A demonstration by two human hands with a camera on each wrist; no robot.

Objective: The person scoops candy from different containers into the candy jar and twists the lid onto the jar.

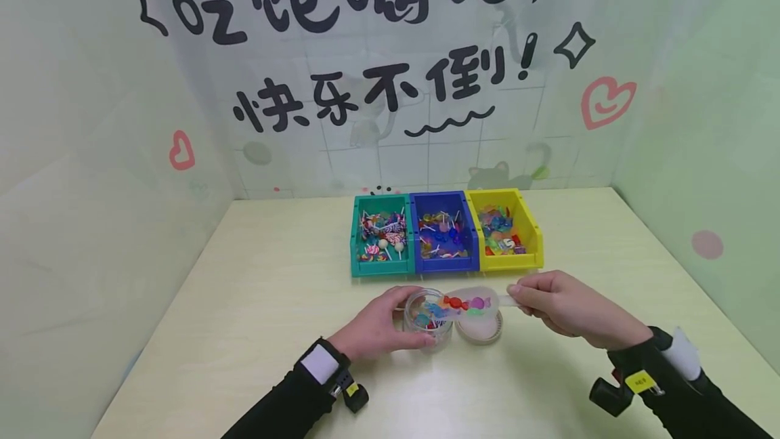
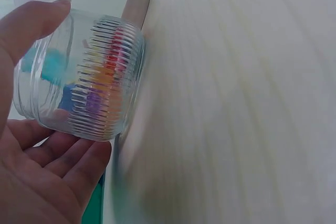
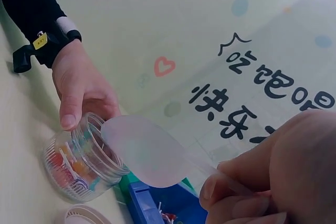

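My left hand (image 1: 380,330) grips a clear jar (image 2: 63,93) with a ribbed lower part, thumb on one side and fingers on the other. Colourful wrapped candies and lollipops lie inside the jar. Between the thumb and fingers of my right hand (image 1: 575,307) is the handle of a translucent white scoop (image 3: 147,153). Its bowl carries several candies (image 1: 466,303), red, purple, blue and green among them, and its tip reaches over the jar's open mouth. A round pale lid (image 1: 481,332) lies on the table beside the jar, partly beneath the scoop.
Behind the jar, three bins stand side by side: a green one (image 1: 380,267) with lollipops, a blue one (image 1: 447,265) and a yellow one (image 1: 533,236) with candies. The light wood table (image 1: 256,303) meets printed curtain walls (image 1: 91,120) at the back and sides.
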